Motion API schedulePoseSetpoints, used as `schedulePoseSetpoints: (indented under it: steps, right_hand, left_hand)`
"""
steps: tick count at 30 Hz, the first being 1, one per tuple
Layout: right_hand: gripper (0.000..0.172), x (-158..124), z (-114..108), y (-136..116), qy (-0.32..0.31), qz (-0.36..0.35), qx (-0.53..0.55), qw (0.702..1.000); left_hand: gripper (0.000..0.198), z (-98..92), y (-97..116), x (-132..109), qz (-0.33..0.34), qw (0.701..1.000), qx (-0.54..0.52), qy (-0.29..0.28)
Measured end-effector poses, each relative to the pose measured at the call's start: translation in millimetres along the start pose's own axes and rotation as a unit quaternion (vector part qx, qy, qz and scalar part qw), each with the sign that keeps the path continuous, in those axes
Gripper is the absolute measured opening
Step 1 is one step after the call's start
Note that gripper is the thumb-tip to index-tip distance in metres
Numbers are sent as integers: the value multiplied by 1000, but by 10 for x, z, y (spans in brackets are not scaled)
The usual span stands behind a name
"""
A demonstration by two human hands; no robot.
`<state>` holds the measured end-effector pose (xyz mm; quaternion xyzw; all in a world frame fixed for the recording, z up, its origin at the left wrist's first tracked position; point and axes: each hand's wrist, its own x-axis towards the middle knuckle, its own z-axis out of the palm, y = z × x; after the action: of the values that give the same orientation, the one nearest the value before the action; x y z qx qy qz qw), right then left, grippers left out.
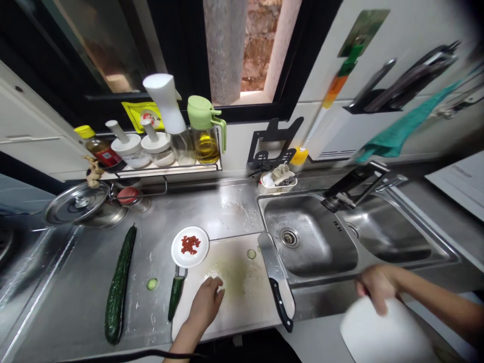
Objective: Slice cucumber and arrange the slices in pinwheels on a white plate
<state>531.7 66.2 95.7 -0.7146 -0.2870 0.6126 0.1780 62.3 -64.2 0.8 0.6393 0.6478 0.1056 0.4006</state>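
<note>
While the left hand [207, 301], loosely curled and apparently empty, is over the pale rectangular cutting board [242, 315], the right hand [378, 285] grips a blurred white dish [381, 333] well right of the board. Along the board's right edge, nearer the left hand, a black-handled steel knife [273, 259] points away.

Finding open room mid cutting board [242, 317], between left hand [207, 303] and knife [275, 269]. Meeting a plate [189, 261] at the far left corner. Finding a counter [151, 244] strip between long cucumber [121, 287] and short cucumber [176, 297], interrupted by one slice [152, 284]. Finding room over the left basin [317, 244], but meeting the tap [351, 185] behind and, nearer, a white dish [378, 333] in the right hand [378, 285].
</note>
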Motion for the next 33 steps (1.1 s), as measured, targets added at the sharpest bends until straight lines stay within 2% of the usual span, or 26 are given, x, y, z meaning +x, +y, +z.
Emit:
schedulePoseSetpoints:
  steps: [2,4,6,8,11,14,18,21,27,33]
  right_hand:
    - [13,208,57,-340,-34,70,-19,997]
    - [14,444,228,-664,-73,110,-28,991]
    - [14,659,495,-901,-113,118,-20,986]
    - [18,832,816,-1025,-149,98,5,984]
    - [24,1032,1313,-1036,-175,54,58,981]
    - [34,1208,1770,-953,-177,24,113,977]
    - [36,1400,2228,-851,-161,5,168,972]
    - [41,1487,2409,-802,-148,4,191,970]
    - [47,1551,2541,-718,-117,9,202,972]
    - [38,1544,2592,-678,-91,-1,164,982]
  left_hand:
    - [21,7,11,5,-9,1000,-2,2]
    - [21,17,14,13,-15,1000,-6,4]
    - [20,26,16,20,-20,1000,-12,7]
    - [19,28,21,26,-25,1000,-15,10]
    - [18,22,36,30,-32,999,-16,13]
    - [17,16,50,34,-36,999,-21,17]
    - [16,25,59,44,-42,998,-27,24]
    - [15,38,61,56,-46,998,-25,30]
    - [14,38,69,85,-54,998,-10,29]
    - [15,42,47,90,-56,998,-11,26]
